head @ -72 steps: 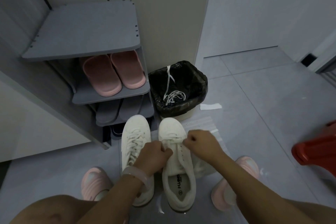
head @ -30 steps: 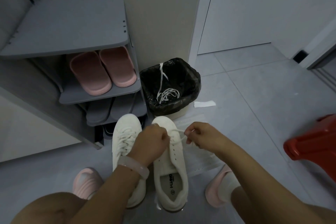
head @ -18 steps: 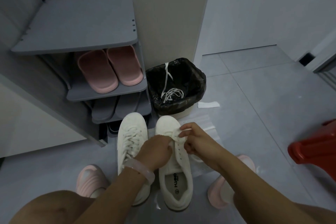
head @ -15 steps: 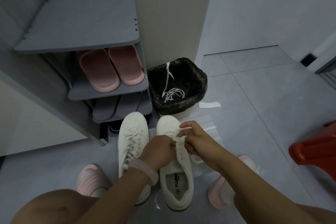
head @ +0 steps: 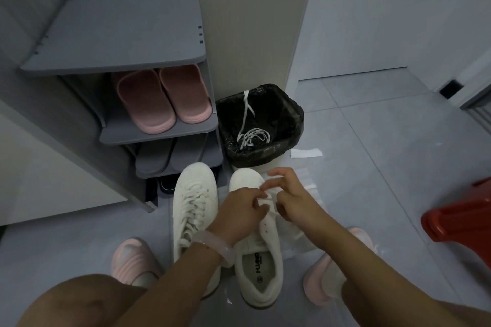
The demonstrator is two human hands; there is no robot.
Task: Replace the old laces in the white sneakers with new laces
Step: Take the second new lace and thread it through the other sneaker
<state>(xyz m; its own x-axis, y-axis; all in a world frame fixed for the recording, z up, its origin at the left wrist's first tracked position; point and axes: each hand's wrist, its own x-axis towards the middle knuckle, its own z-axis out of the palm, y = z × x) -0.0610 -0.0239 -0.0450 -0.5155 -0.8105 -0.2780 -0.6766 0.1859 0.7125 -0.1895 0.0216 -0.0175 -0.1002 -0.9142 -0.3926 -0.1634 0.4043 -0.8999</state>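
Observation:
Two white sneakers stand side by side on the floor, toes pointing away from me. The left sneaker [head: 195,210] is fully laced. Over the front eyelets of the right sneaker [head: 259,255], both my hands work a new white lace [head: 269,198]. My left hand [head: 240,214] pinches the lace from the left, and my right hand [head: 288,195] pinches it from the right with its outer fingers spread. Old white laces [head: 251,137] lie in the black-lined bin [head: 288,119] just beyond the toes.
A grey shoe rack [head: 127,34] with pink slippers [head: 162,98] stands at the left. A clear plastic bag [head: 309,188] lies under the right sneaker, a white paper strip [head: 305,152] beside the bin. A red stool [head: 459,218] is at the right. My pink-slippered feet flank the sneakers.
Both hands have come together over the right sneaker's front eyelets after pulling the lace ends apart. My right hand's fingers have spread a little.

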